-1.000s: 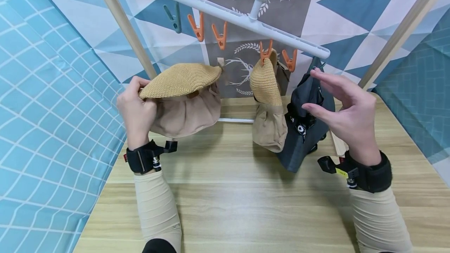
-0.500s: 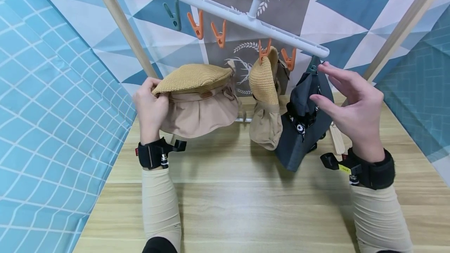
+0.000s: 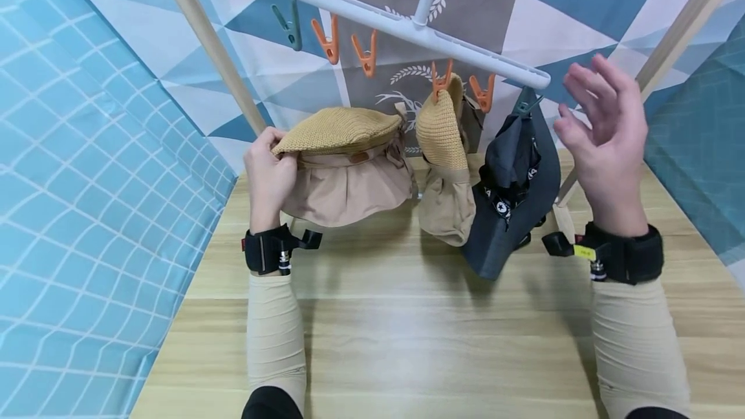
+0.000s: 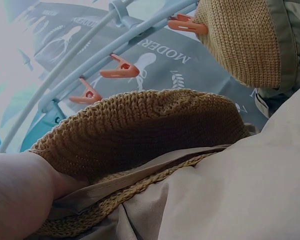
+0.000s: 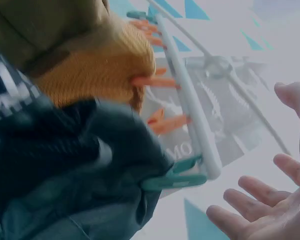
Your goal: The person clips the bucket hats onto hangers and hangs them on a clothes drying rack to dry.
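My left hand (image 3: 269, 173) pinches the left edge of a sun hat (image 3: 349, 186), which has a woven straw crown and a soft beige brim. In the left wrist view the thumb lies at the rim of the hat's hollow crown (image 4: 155, 130). My right hand (image 3: 608, 138) is raised beside the hanger's right end with fingers spread, holding nothing. Near it a dark bucket hat (image 3: 509, 193) hangs from a green clip (image 5: 175, 181). Left of that, another straw-and-fabric hat (image 3: 443, 138) hangs from an orange clip (image 3: 442, 80).
A pale blue clip hanger (image 3: 361, 11) hangs tilted, its right end lower. Two orange clips (image 3: 365, 55) and a green clip (image 3: 289, 28) hang unused on its left half. A wooden rack post (image 3: 212, 50) stands behind the left hand. Below is a wood-grain tabletop (image 3: 407, 335).
My left hand has carried the sun hat rightward, toward the hanging hats. My right hand has moved up and right, away from the dark hat, and its fingers now point upward.
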The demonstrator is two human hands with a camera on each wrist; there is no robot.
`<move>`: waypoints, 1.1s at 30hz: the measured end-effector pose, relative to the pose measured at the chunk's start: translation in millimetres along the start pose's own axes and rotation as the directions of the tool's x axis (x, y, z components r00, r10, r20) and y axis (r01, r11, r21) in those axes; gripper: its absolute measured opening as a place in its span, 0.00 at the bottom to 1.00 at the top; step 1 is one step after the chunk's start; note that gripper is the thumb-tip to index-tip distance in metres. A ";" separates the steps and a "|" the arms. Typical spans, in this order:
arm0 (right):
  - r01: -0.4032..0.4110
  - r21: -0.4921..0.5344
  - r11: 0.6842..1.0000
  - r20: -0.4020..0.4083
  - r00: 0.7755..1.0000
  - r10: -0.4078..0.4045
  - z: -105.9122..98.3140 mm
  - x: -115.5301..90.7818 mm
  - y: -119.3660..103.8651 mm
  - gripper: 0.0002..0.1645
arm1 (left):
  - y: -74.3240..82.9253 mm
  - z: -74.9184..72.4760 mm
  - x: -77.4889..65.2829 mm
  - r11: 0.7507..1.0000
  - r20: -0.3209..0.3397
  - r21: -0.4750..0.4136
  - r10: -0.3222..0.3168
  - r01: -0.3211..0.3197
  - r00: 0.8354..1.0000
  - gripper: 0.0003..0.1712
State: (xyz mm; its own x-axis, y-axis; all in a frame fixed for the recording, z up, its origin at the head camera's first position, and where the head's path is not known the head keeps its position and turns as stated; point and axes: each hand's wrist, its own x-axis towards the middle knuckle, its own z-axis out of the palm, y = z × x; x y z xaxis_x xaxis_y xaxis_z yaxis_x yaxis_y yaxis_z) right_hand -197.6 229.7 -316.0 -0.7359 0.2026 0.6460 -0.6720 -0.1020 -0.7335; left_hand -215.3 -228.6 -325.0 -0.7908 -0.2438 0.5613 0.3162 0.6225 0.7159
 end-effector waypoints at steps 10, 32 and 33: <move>-0.179 0.157 0.971 0.192 0.970 0.147 -15.2 50.6 9.5 0.34 | 8.5 6.2 1.3 1.000 0.026 -0.012 0.011 -0.011 1.000 0.12; -0.382 0.330 0.863 0.478 0.857 0.196 -21.6 73.4 27.0 0.23 | 9.3 9.0 -2.1 1.000 0.014 -0.023 -0.002 0.002 1.000 0.15; -0.380 0.337 0.861 0.471 0.860 0.195 -21.8 73.7 27.4 0.23 | 9.5 9.1 -1.7 1.000 0.015 -0.024 0.001 -0.001 1.000 0.15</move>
State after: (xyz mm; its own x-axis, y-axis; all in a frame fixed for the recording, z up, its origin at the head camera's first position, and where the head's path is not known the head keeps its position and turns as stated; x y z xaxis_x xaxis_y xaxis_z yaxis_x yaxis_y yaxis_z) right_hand -268.4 263.1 -293.1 -0.8031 -0.3048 0.5120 -0.3270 -0.4928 -0.8064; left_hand -215.7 -215.4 -322.9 -0.7983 -0.2320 0.5558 0.3290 0.6050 0.7251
